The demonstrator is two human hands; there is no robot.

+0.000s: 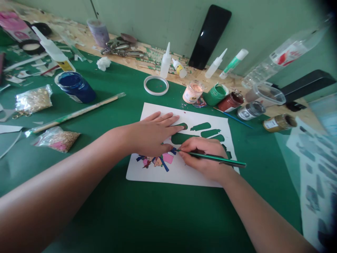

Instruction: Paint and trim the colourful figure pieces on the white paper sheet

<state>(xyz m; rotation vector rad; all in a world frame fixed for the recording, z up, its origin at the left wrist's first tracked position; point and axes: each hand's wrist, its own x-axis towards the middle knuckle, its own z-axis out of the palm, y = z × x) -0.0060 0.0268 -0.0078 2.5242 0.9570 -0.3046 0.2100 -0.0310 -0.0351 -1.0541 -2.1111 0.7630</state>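
Observation:
A white sheet (163, 177) with several cut-out holes lies on the green mat, which shows through the holes. My left hand (147, 135) is flat on the sheet with its fingers stretched out, its thumb beside small coloured cut pieces (158, 161) in pink, blue and other colours. In my right hand (204, 153) a slim green pencil (218, 158) is gripped between thumb and fingers. Its point is at a small blue piece (173, 151) near my left thumb. Part of the sheet is hidden under both hands.
Open paint jars, a blue one (75, 86) at left and a green one (216, 93) among several at right, stand behind the sheet. A tape roll (156, 93), glue bottles (165, 60), bead bags (59, 138), a long stick (79, 112) and a leaning phone (210, 37) surround the work.

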